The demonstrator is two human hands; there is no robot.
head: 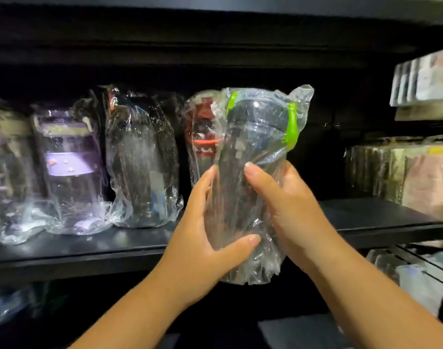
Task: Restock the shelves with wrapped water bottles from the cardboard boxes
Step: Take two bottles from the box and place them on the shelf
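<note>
Slick plastic: left grip (pixel 202 248) and right grip (pixel 291 205) curl round the green-capped bottle (pixel 255 132); it may slip onto the shelf (pixel 379 217).

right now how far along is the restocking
Done: purple bottle, black bottle and red bottle stand wrapped on the shelf. In hand: left hand and right hand grip the green-strapped bottle, not yet set down. Left: placing it, likely right of the red bottle.
</note>
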